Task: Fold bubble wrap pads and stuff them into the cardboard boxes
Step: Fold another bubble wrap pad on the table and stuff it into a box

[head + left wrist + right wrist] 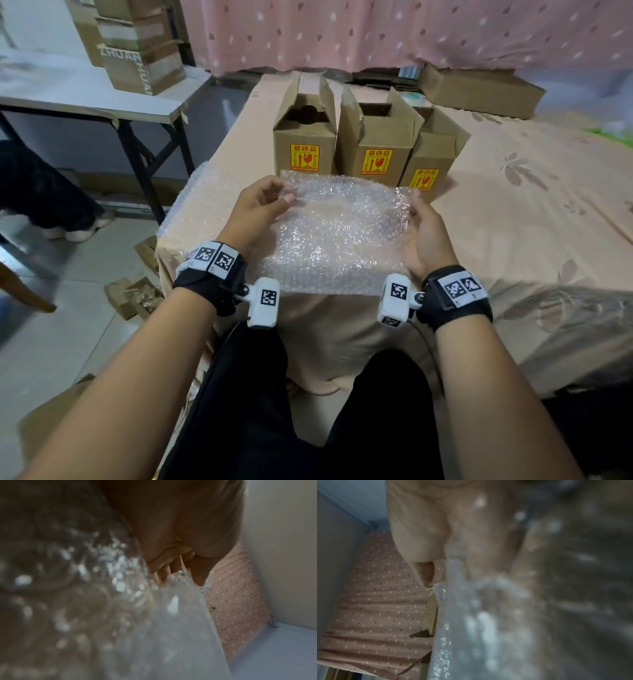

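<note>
A clear bubble wrap pad (339, 233) is held up flat between both hands above the corner of the bed. My left hand (274, 200) pinches its upper left corner, thumb over curled fingers. My right hand (416, 214) grips its right edge near the top corner. Just behind the pad stand three open cardboard boxes with yellow fragile labels: the left box (304, 144), the middle box (376, 147) and the right box (433, 161). Both wrist views are blurred, filled by the bubble wrap (120, 601) (488, 615) close to the lens.
More bubble wrap (202, 205) lies on the bed's left corner. The bed (531, 212) has a peach floral sheet. A flat carton (479, 90) lies at the back right. A folding table (85, 92) with stacked boxes stands at left. Cardboard scraps (133, 296) litter the floor.
</note>
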Demonstrator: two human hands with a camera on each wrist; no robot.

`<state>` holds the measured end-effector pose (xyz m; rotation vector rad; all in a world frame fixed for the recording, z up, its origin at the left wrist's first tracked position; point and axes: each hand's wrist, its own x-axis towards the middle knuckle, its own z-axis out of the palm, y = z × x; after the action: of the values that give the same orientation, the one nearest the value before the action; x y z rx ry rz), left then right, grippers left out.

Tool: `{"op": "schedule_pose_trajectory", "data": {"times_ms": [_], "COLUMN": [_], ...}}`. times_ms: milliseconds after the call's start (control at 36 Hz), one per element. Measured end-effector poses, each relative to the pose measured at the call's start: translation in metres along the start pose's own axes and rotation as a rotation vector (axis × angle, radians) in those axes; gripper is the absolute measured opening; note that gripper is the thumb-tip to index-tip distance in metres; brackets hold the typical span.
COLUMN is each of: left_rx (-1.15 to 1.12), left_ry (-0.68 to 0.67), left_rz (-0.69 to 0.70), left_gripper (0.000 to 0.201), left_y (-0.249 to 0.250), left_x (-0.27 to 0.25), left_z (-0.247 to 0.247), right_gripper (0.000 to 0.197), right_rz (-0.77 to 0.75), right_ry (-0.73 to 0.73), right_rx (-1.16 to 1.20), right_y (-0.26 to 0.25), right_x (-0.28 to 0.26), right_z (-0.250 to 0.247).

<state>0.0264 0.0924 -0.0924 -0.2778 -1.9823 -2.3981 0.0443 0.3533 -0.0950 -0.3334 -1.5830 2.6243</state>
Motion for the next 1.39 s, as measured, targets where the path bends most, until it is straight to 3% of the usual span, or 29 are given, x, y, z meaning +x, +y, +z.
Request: {"op": "schedule_pose_trajectory", "data": {"times_ms": [222,306,583,722,917,1194,1389], "left_rx": [0.044,0.062,0.062,0.042,0.024,0.04,0.045], "left_ry": [-0.006,-0.018,-0.019,-0.023,-0.009,-0.02,-0.044], "left_rz": [-0.01,0.018,0.052,0.065,0.063,0.091,0.098], "left_gripper": [0.007,0.008,0.006,0.007,0.009,0.012,0.012], "left_y": [0.0,0.001,-0.002,-0.002,-0.006,-0.01,-0.011], "left_x": [0.0,0.0,0.002,0.002,0.004,0.007,0.008], "left_z": [-0.003,-0.002,-0.003,-0.002,-0.004,-0.006,-0.007], "right_gripper": [0.029,0.034,0.017,0.039,0.015,0.019,0.005], "right_rz": [-0.016,0.008,0.015,-0.008,0.0,-0.013,-0.023], "right_ry": [0.015,0.024,0.017,0.001,0.043,0.022,0.036], "right_rx": [-0.019,0.023,0.009,0.056,0.009,-0.007,-0.095], "right_y": [-0.003,-0.004,0.0,-0.002,-0.003,-0.001,-0.002], "right_x": [0.0,0.002,0.006,0.007,0.007,0.009,0.011], "right_z": [0.001,-0.002,-0.004,-0.006,-0.004,-0.005,-0.001]}}
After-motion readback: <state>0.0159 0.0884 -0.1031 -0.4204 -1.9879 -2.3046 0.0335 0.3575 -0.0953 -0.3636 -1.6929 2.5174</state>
